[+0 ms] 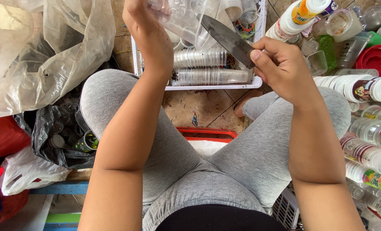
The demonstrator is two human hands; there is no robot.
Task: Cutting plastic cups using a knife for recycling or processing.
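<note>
While the person sits with grey-clad knees apart over the tiled floor (207,105), the surroundings are arranged within arm's reach on both sides. The largest item, a crumpled clear plastic sack (41,51), fills the upper left of the frame, with a black bag of mixed containers (55,132) below it at the left edge; both sit open, apparently as receptacles. At top centre a white crate (211,85) lies directly ahead between the knees, holding nested stacks of clear cups (207,76) laid on their sides, a position that appears to keep sorted pieces compact. Along the right edge, sleeves of white labelled bottles (370,156) lie in rows, with a red lid (380,57) above them in the upper right. A red crate rim (205,133) shows at mid-frame under the thighs. The left hand (150,30), raised at top centre, has its fingers closed around a clear plastic cup (184,19), which sits above the white crate and partly out of frame; the grip seems to steady it against the blade. The right hand (282,66), in the upper right of centre, is clamped on the handle of a knife (226,38), thumb pressed along the top, with the blade angled up-left so its tip meets the cup, presumably for controlled cutting away from the body.
</note>
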